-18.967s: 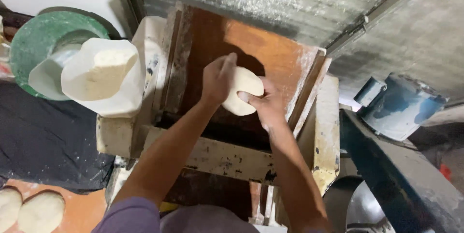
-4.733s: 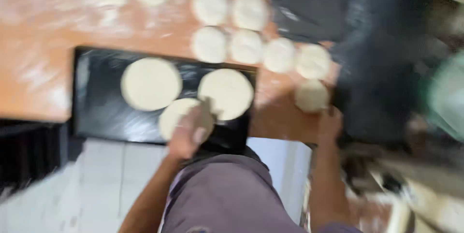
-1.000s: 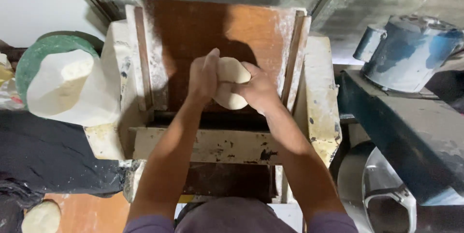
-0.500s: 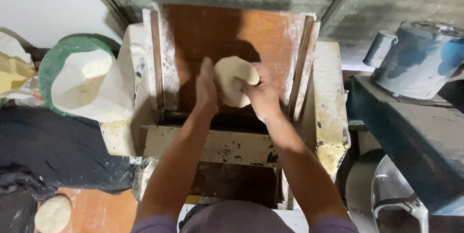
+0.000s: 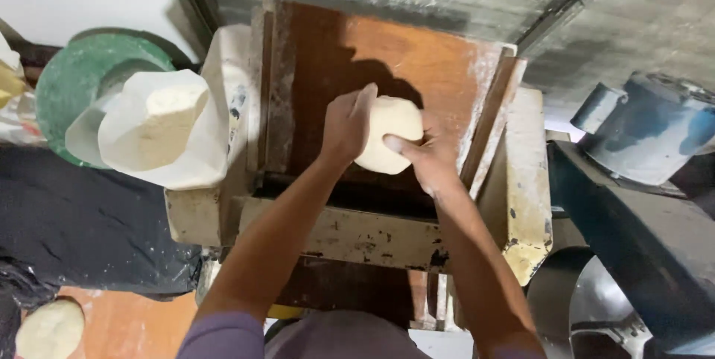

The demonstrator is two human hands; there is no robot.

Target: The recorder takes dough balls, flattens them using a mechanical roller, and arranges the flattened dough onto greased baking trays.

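A round, pale disc of dough [image 5: 387, 132] rests against the sloped brown feed board [image 5: 417, 53] of a worn cream-coloured dough-rolling machine [image 5: 514, 202]. My left hand [image 5: 344, 126] presses on the dough's left edge with fingers pointing up. From the right and below, my right hand [image 5: 424, 158] grips the same disc, thumb across its front. Both hands sit just above the dark slot [image 5: 350, 191] at the foot of the board.
A white floury plastic bag [image 5: 160, 132] sits in a green basin [image 5: 82, 68] at the left. A blue-grey metal drum [image 5: 655, 132] stands at the right on a dark bench. One dough ball [image 5: 48, 329] lies on the orange table at bottom left.
A few seconds ago my left hand laid flattened discs on a dark tray beside dough balls. Over the last second, both hands have kept the disc on the board, shifting it slightly.
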